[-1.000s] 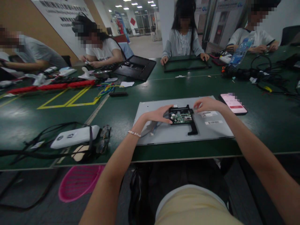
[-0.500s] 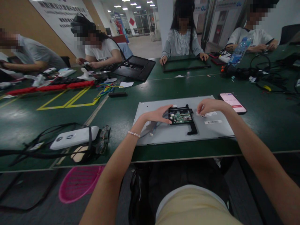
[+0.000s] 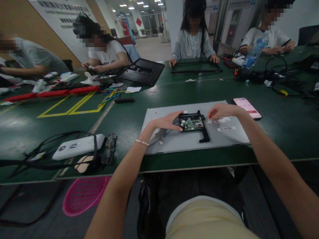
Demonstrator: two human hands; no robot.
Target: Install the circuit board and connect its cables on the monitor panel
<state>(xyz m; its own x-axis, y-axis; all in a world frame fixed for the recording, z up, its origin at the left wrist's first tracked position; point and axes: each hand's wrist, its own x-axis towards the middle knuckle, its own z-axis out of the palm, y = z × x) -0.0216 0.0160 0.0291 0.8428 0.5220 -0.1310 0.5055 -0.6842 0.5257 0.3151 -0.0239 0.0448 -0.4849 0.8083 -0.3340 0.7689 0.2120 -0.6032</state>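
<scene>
A grey flat display panel [image 3: 171,145] lies on the table before me, with a green circuit board [image 3: 191,125] in a black plastic bracket [image 3: 204,135] on top. My left hand [image 3: 167,121] spans the bracket's left side, thumb at its near edge and fingers at its far edge, gripping it. Thin grey cables run out from under that hand. My right hand [image 3: 220,112] is over the panel, right of the bracket, its fingertips pinched on a small whitish piece of tape [image 3: 210,121]. Barcode labels [image 3: 226,129] lie on the panel beneath and beside it.
A phone [image 3: 247,108] lies right of the panel. To the left are a white device [image 3: 78,147] with black straps and a pair of glasses [image 3: 109,149]. Co-workers sit across the table; one holds a black frame [image 3: 196,72]. A pink basket [image 3: 82,196] stands below the edge.
My right hand has moved slightly left towards the bracket, and the whitish piece at its fingertips shows more. My left hand stays on the bracket.
</scene>
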